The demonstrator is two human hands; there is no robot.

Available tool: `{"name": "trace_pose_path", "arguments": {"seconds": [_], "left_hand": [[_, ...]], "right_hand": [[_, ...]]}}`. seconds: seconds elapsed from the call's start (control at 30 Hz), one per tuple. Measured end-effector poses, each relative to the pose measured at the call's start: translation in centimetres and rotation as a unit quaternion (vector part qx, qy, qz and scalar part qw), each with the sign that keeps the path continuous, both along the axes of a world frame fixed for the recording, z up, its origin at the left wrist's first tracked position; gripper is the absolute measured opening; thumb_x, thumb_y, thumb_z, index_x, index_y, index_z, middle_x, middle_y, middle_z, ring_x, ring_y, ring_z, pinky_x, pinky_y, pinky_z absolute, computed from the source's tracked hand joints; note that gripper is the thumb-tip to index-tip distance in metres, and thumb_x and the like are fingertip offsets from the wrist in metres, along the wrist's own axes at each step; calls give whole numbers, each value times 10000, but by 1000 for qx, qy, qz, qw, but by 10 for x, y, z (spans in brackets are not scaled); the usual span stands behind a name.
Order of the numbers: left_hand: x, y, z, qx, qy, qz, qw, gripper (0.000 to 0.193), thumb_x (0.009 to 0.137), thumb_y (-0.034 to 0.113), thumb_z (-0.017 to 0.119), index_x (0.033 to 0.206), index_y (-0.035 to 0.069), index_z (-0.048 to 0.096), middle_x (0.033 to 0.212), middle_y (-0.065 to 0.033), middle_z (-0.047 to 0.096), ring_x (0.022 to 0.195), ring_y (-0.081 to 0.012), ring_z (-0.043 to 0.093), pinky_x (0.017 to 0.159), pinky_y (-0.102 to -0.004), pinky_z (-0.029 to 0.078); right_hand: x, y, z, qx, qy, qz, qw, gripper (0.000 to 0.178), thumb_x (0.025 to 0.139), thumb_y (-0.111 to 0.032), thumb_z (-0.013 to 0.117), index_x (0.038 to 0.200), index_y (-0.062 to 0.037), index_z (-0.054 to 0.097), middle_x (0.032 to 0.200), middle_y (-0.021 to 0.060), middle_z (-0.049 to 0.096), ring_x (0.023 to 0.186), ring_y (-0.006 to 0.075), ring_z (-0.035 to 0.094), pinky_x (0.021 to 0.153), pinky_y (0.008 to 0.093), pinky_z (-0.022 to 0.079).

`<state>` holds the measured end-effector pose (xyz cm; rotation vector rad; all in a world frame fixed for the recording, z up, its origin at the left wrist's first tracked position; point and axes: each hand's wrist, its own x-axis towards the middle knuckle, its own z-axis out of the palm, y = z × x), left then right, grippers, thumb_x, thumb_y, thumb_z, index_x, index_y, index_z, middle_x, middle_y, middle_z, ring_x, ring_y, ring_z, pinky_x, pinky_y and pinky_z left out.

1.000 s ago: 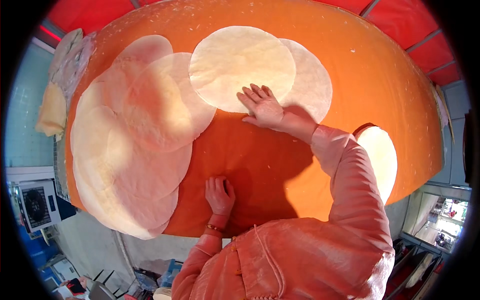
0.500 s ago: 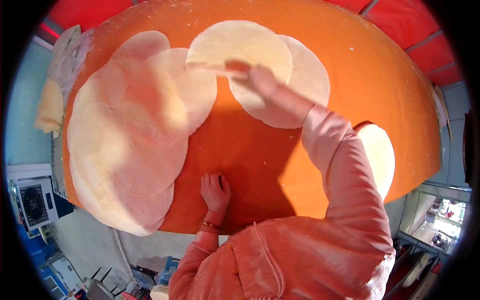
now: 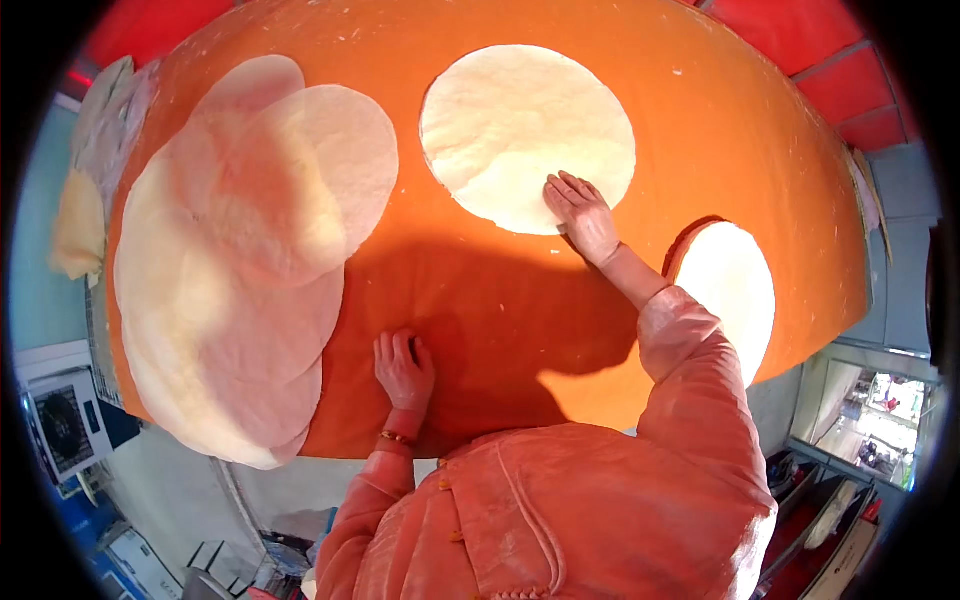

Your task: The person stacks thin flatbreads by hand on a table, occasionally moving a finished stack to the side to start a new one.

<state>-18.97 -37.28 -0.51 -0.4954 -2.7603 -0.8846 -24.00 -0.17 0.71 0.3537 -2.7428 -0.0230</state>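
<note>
A large, round, thin pale dough sheet (image 3: 520, 130) lies flat on the orange work surface (image 3: 740, 150), ahead of me. My right hand (image 3: 585, 215) rests on its near right edge, fingers stretched out and lying flat. Closer to me, my left hand (image 3: 404, 370) lies on the orange surface with loosely bent fingers and the thumb apart, nothing visible in it. To the left is a heap of overlapping dough rounds (image 3: 230, 300). Another stack of pale rounds (image 3: 730, 290) lies beside my right forearm.
A clear plastic bag and a yellowish cloth (image 3: 80, 225) hang at the far left edge. A white appliance (image 3: 65, 415) stands beyond the lower left side. Red panels (image 3: 835, 70) border the far right. Shelving (image 3: 820, 520) is at lower right.
My right hand has come back toward me from the far left of the middle sheet. Two offset rounds there now show as one outline. My left hand stays on the surface.
</note>
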Motion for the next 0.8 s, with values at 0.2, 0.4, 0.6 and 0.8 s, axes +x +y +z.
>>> {"name": "trace_pose_path", "arguments": {"seconds": [0.2,0.4,0.6,0.8], "left_hand": [[2,4,-2,1,-4,11,1000,100,795,46,557,889,14,544,877,-168,524,834,-383,504,730,-450,432],[2,5,-3,4,5,5,1000,100,794,44,555,889,14,544,875,-165,526,830,-380,503,726,-448,433],[1,5,-2,-1,5,3,1000,96,792,47,555,883,17,544,866,-165,521,820,-376,505,716,-447,434],[3,-1,-6,-5,5,13,1000,98,785,66,570,874,30,547,865,-164,517,828,-371,505,719,-450,440]], "right_hand": [[8,-7,4,-34,-111,-17,993,665,721,-126,698,1323,-34,430,1398,116,420,1316,281,359,1066,422,318],[9,12,6,-8,-148,20,989,676,766,-129,656,1374,-37,375,1460,110,335,1353,284,302,1088,420,289],[14,15,8,-41,-138,51,988,671,823,-262,596,1399,-38,335,1477,120,303,1365,301,273,1101,444,254],[9,-2,23,1,-157,43,987,749,774,-225,599,1433,-61,283,1414,170,392,1335,327,329,1083,459,273]]}}
